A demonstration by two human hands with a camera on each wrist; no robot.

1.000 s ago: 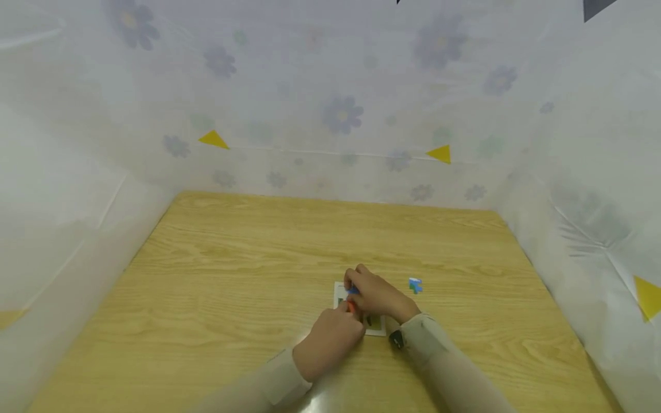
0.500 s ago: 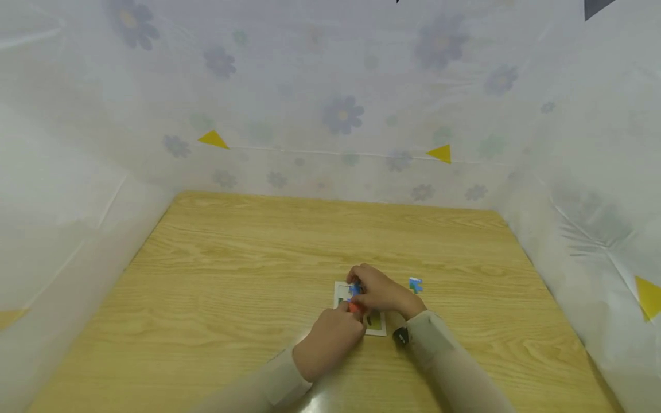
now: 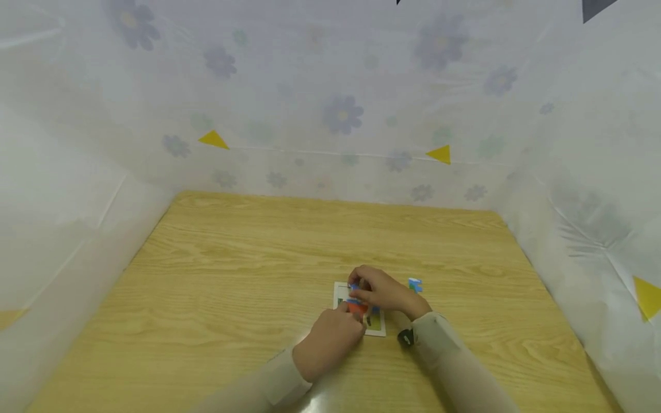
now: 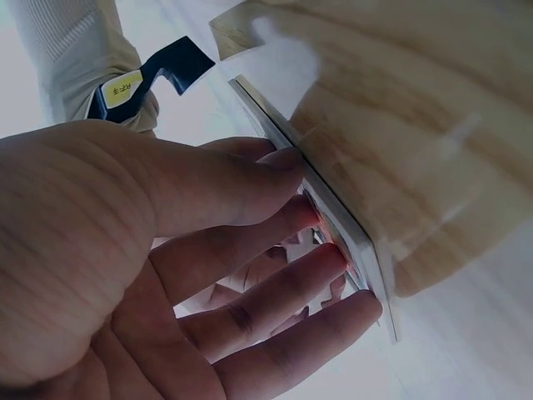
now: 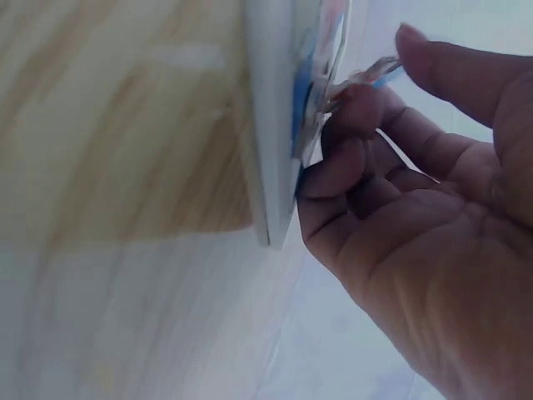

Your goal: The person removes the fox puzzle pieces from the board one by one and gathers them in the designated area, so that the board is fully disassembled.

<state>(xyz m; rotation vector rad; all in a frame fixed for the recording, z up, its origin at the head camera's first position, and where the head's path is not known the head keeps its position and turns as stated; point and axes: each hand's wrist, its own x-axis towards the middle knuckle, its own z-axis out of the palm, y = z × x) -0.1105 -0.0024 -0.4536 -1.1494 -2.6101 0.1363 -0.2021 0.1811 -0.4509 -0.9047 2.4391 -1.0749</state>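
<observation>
A small jigsaw board with a white frame (image 3: pixel 338 288) lies on the table, with a red-orange patch (image 3: pixel 356 308) and a yellow-green part (image 3: pixel 377 324) showing inside it. My left hand (image 3: pixel 330 337) rests at its near left side. In the left wrist view, the fingertips (image 4: pixel 366 307) press on the board's face with the fingers nearly straight, and the thumb lies by the frame's edge. My right hand (image 3: pixel 387 291) is over the far part of the board, pinching a blue jigsaw piece (image 5: pixel 385 70) between thumb and fingers. The piece stands tilted up from the board.
A loose blue, white and green jigsaw piece (image 3: pixel 415 285) lies on the wooden table (image 3: pixel 248 258), just beyond my right wrist. White flower-patterned sheeting (image 3: pixel 310 103) surrounds the table at the back and sides. A dark strap (image 3: pixel 405 337) hangs at the right wrist.
My right hand has shifted slightly to the right, uncovering more of the red-orange patch and of the board's lower right. My left hand stays in place.
</observation>
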